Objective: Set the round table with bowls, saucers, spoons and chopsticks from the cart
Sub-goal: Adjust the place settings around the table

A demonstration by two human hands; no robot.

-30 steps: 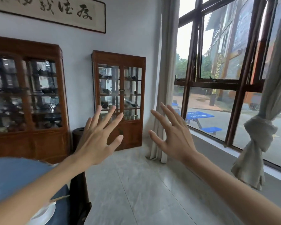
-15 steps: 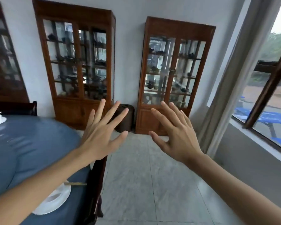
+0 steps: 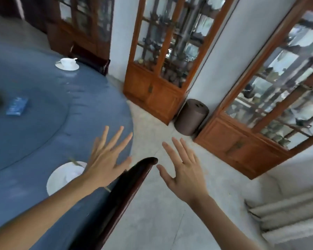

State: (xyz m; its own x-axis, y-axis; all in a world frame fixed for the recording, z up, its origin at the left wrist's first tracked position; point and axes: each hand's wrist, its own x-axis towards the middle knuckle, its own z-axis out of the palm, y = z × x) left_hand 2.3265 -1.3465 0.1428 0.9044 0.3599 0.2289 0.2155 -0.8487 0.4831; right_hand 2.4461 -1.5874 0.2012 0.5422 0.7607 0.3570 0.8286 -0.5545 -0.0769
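The round table (image 3: pixel 43 134) with a blue cloth fills the left side. A white saucer (image 3: pixel 61 175) lies near its front edge with chopsticks (image 3: pixel 76 162) beside it, partly hidden by my left arm. A second setting, a white bowl with a spoon (image 3: pixel 67 61) on a saucer (image 3: pixel 59 66), sits at the far edge. My left hand (image 3: pixel 107 159) hovers over the table's edge, fingers spread and empty. My right hand (image 3: pixel 183 170) is raised over the floor, also spread and empty. The cart is out of view.
A dark wooden chair back (image 3: pixel 126 188) stands between my hands at the table's edge. Another chair (image 3: pixel 92 60) is at the far side. Two glass-front wooden cabinets (image 3: pixel 163 56) line the wall, with a brown cylindrical stool (image 3: pixel 191 116) between them. A blue packet (image 3: pixel 17 106) lies on the table.
The view has swung left and down, bringing the table, the chair back and the far setting into sight. Both hands stay spread and empty in front of me.
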